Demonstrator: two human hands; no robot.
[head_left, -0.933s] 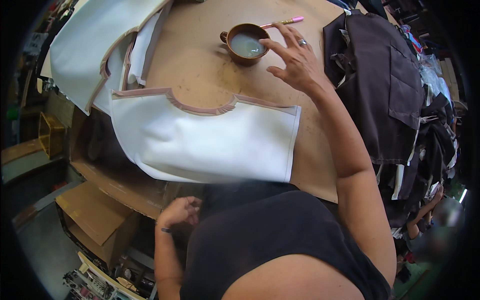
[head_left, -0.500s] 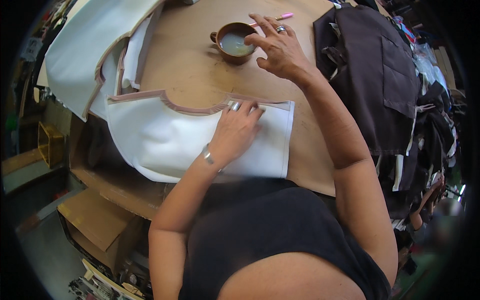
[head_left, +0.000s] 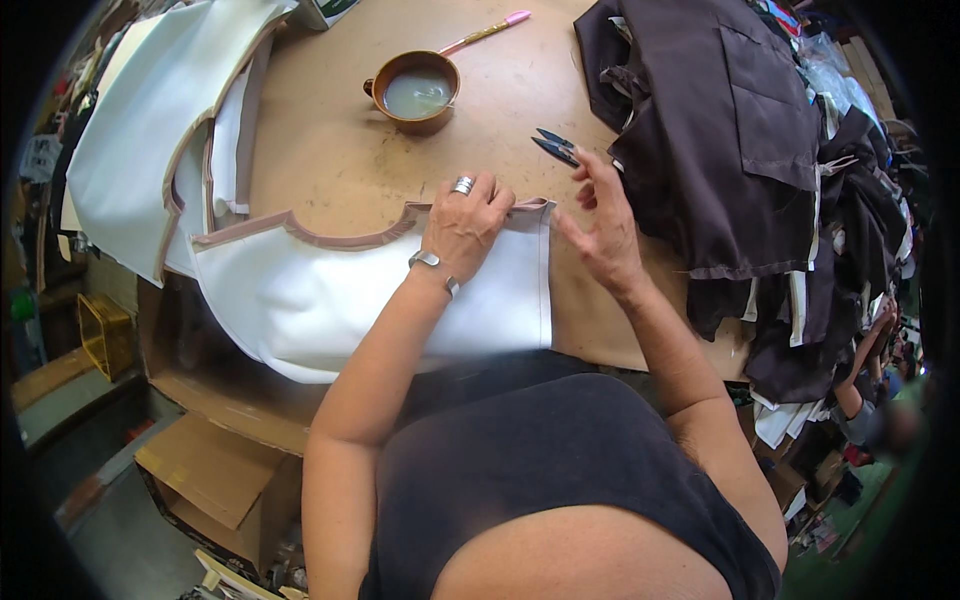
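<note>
A white fabric piece with a mauve-brown strip along its curved upper edge lies flat in front of me. My left hand, wearing a ring and a bracelet, presses on that edge with bent, closed fingers; its fingertips are partly hidden. Past the piece's right corner, my right hand has its fingers apart and holds nothing. Its fingertips are close to dark thread snips on the table; I cannot tell whether they touch. A brown cup of cloudy whitish liquid stands beyond my left hand.
More white fabric pieces are stacked at the left. A pink-ended brush or pen lies behind the cup on the tan tabletop. Dark brown garments pile up at the right. A cardboard box sits below, left.
My right hand has moved from over the cup toward me, beside the snips, which now show. My left hand stays on the fabric's edge, its fingers more bent. The view has shifted slightly.
</note>
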